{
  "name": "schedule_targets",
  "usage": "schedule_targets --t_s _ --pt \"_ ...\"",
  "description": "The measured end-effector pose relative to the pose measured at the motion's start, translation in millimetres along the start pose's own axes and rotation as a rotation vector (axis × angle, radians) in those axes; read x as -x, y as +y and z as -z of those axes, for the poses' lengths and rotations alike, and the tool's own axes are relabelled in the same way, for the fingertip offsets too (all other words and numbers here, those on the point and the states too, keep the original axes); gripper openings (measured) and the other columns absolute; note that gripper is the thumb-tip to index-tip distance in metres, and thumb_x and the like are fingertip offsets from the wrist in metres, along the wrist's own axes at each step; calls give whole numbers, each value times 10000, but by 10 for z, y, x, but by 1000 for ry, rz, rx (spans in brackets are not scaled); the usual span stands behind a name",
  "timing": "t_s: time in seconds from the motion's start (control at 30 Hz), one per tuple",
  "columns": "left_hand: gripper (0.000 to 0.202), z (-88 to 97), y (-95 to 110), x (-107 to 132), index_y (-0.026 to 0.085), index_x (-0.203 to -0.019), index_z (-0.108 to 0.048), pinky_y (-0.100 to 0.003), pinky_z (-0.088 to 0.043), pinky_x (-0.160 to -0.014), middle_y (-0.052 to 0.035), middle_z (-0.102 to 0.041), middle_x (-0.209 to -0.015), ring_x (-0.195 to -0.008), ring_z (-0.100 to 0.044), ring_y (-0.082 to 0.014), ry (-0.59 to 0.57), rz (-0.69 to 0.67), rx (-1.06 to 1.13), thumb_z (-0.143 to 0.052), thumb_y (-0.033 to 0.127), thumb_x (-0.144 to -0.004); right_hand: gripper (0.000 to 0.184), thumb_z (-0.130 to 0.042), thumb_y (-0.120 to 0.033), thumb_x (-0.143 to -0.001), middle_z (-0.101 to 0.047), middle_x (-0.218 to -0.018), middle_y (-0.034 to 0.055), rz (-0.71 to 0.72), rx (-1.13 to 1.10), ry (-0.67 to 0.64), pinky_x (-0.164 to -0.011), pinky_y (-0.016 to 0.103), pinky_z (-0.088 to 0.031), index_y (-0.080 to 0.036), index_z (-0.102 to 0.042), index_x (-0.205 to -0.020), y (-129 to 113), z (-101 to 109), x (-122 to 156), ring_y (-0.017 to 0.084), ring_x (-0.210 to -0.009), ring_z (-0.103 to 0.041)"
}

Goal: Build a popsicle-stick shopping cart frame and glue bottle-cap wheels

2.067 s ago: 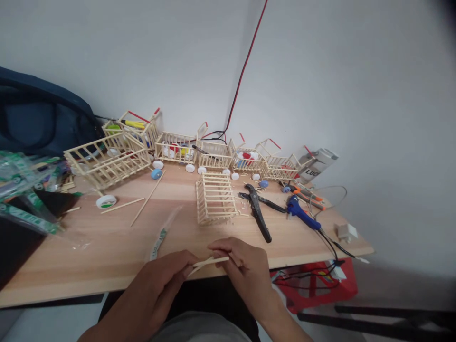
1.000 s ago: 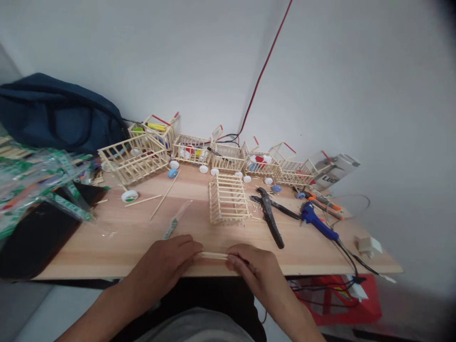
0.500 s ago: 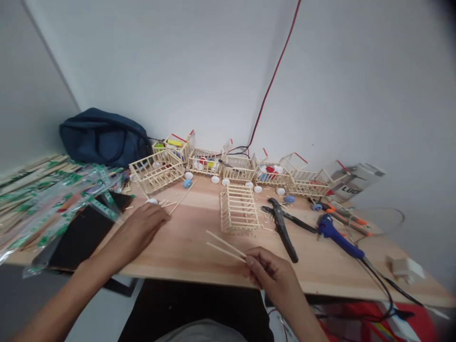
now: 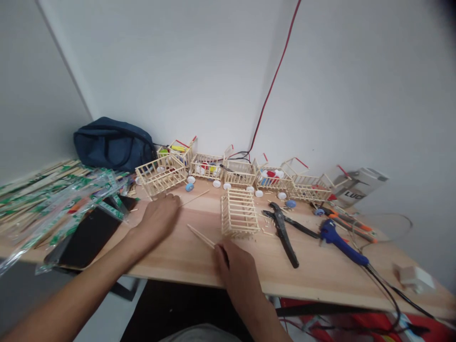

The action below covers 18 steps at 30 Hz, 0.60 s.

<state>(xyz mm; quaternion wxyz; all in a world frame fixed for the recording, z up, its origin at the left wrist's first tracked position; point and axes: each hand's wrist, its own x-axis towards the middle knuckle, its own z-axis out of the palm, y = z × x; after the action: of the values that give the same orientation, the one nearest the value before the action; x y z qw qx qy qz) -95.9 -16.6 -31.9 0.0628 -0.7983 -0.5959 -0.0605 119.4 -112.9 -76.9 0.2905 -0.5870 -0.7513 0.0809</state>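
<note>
My left hand [image 4: 162, 216] is low over the table, its fingers curled together at one end of a thin wooden stick [image 4: 195, 197] that points away to the right. Two more thin wooden sticks [image 4: 200, 235] are pinched in my right hand [image 4: 235, 266], nearly side by side and pointing left. Just beyond that hand lies a small slatted stick frame [image 4: 240, 213]. A stick-built toy cart [image 4: 162, 178] sits tilted right behind my left hand. The fingertips of my left hand are mostly hidden.
Several finished toy carts [image 4: 238, 173] line the wall. On the right lie black-handled pliers [image 4: 283, 235], a blue glue gun [image 4: 342, 242] with its cable, and a white block [image 4: 416, 279]. Left are plastic-wrapped sticks [image 4: 67, 199], a black board [image 4: 89, 237] and a blue bag [image 4: 114, 145].
My right hand has moved left with its two sticks, which are now closer together. My left hand has shifted slightly right, and the stick at its fingers has swung flatter to the right.
</note>
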Motion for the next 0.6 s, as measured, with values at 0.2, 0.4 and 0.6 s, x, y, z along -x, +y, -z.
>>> schedule_targets --t_s 0.2,0.4,0.6 --pt "327 35 22 -82 44 -970 -636 -422 -501 -756 -255 -682 -973 -916 -659 -335 -11 61 -47 -332 63 -849 145 -514 -182 -938 -720 -712 40 -87 176 -61 -547 262 -392 -198 -587 -814 -123 -87 -105 187 -651 -699" --pt "409 -9 -25 -109 104 -1222 -540 -369 -491 -746 -184 -701 -1001 -923 -664 -295 59 122 32 -346 103 -862 49 -543 -192 -933 -730 -831 32 -112 94 -109 -640 273 -449 -200 -592 -939 -164 -57 -86 201 -784 -709" --pt "313 -67 -183 -149 164 -1002 -673 -397 -461 -848 -136 -712 -1001 -994 -606 -296 205 17 133 -382 149 -887 79 -542 -167 -921 -731 -854 25 -67 -6 -83 -695 280 -472 -204 -601 -958 -104 -25 -62 200 -815 -699"
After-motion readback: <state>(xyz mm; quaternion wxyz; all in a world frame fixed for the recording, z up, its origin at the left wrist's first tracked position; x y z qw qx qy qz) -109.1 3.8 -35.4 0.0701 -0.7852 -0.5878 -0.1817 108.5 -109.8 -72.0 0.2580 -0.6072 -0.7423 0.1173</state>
